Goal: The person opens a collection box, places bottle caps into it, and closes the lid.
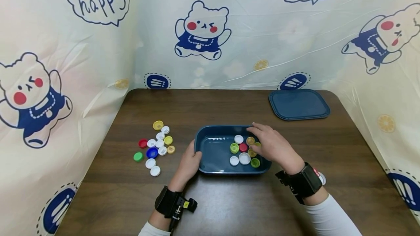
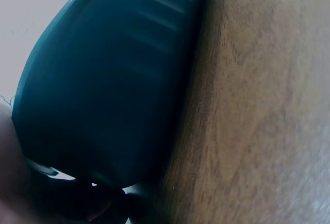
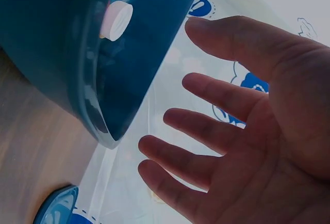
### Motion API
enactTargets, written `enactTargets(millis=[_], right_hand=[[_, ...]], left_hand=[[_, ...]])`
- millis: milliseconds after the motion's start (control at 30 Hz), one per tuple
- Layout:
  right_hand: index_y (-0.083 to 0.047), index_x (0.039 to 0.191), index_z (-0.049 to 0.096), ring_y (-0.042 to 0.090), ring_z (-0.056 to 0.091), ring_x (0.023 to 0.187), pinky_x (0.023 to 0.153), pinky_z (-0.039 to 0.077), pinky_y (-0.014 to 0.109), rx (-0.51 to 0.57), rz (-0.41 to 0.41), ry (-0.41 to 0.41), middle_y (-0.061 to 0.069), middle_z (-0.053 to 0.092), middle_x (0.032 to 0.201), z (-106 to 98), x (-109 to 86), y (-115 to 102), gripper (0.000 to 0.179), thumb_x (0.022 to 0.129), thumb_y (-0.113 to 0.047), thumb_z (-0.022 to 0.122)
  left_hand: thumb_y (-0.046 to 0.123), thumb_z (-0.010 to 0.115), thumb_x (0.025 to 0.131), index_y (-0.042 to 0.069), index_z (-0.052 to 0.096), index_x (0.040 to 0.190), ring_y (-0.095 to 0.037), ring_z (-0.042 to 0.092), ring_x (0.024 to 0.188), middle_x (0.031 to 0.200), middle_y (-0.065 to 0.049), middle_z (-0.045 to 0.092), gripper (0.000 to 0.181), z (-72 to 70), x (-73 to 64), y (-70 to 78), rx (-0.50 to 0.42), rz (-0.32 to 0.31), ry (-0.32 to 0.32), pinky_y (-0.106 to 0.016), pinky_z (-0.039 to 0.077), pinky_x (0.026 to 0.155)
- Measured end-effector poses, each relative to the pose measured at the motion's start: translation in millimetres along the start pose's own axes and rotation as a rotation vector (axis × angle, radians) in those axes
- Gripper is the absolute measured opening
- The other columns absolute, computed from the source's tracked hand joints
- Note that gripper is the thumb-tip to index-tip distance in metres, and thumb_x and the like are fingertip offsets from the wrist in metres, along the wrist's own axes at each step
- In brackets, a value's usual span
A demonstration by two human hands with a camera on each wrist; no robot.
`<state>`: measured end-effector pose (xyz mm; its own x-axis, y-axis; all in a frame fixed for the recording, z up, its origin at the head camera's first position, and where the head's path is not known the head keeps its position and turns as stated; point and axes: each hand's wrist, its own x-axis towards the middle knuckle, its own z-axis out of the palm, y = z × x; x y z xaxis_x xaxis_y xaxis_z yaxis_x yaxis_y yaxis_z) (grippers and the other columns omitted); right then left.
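The left hand grips 1 tray, just below frame centre; the right hand, fingers spread, holds nothing. At least 9 bottle caps show inside, 13 loose caps lie centre-left, 1 flat lid upper right.

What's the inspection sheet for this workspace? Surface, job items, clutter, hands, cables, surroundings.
Surface: brown wood-grain table.
Job's things: blue tray holding round caps; loose caps on the table left of it.
Clutter: flat blue lid-like piece at the table's back right.
Hands: left hand grips the tray's left end; right hand is at its right end, fingers spread, holding nothing.
Cables: dark strip at left wrist; strap or cable, cannot tell.
Surroundings: printed cloth backdrop with cartoon bears.
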<state>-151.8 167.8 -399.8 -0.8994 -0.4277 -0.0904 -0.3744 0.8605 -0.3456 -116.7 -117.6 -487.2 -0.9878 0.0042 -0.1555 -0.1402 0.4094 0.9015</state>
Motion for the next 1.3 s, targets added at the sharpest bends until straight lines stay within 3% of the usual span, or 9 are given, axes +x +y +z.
enactTargets(millis=[233,600,1000,1300], right_hand=[[-0.007,0.144,0.056,0.044,0.047,0.135,0.107,0.04,0.062,0.014,0.0,0.023,0.023,0.048,0.15,-2,-6.7,4,0.06,0.091,-0.026,0.075],[-0.006,0.144,0.055,0.043,0.05,0.133,0.104,0.043,0.062,0.046,0.076,0.047,0.022,0.053,0.146,-3,-26.2,24,0.06,0.091,-0.024,0.076],[-0.002,0.144,0.053,0.049,0.048,0.131,0.101,0.042,0.066,0.062,0.169,0.065,0.029,0.051,0.144,1,-67.2,59,0.06,0.09,-0.019,0.075],[0.002,0.142,0.053,0.053,0.05,0.123,0.094,0.045,0.065,0.067,0.242,0.023,0.033,0.052,0.138,17,-102.5,86,0.06,0.09,-0.02,0.075]], left_hand=[[0.004,0.039,0.097,0.0,0.026,0.158,-0.036,0.038,0.142,0.158,-0.022,0.037,0.062,0.1,-0.5,2.1,-0.016,0.004,-0.007,-0.059,0.033,0.114],[0.005,0.039,0.098,0.0,0.025,0.158,-0.036,0.036,0.144,0.159,-0.022,0.035,0.063,0.4,0.0,-0.4,0.007,0.0,0.005,-0.059,0.031,0.115],[0.006,0.039,0.098,0.001,0.026,0.158,-0.035,0.036,0.144,0.159,-0.021,0.036,0.061,0.3,-0.9,-0.9,0.011,0.007,0.008,-0.058,0.031,0.115],[0.006,0.038,0.099,0.0,0.026,0.158,-0.036,0.035,0.144,0.159,-0.022,0.036,0.061,1.1,-1.3,0.7,0.003,0.003,-0.001,-0.058,0.031,0.116]])
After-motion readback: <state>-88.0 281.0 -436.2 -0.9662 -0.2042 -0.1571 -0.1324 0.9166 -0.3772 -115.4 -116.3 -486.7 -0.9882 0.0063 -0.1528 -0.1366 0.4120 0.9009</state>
